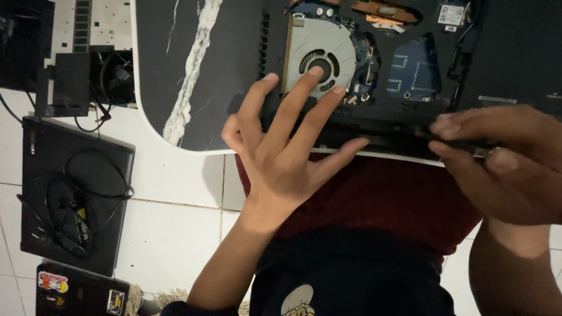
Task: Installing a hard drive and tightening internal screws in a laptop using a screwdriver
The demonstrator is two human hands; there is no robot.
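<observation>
While the left hand [281, 152] splays open-fingered on the fan [319, 55], the right hand [503, 164] pinches the laptop's edge [398, 140].

We looked down on an opened laptop [410, 76] lying on a dark marble-patterned desk [193, 70]. The left hand [281, 158] was spread, its fingertips [316, 71] resting on the silver cooling fan [319, 55]. The right hand [503, 164] pinched the laptop's near edge. On the white tiled floor [175, 222] lay a closed black laptop [73, 193] carrying coiled cables [88, 181].
</observation>
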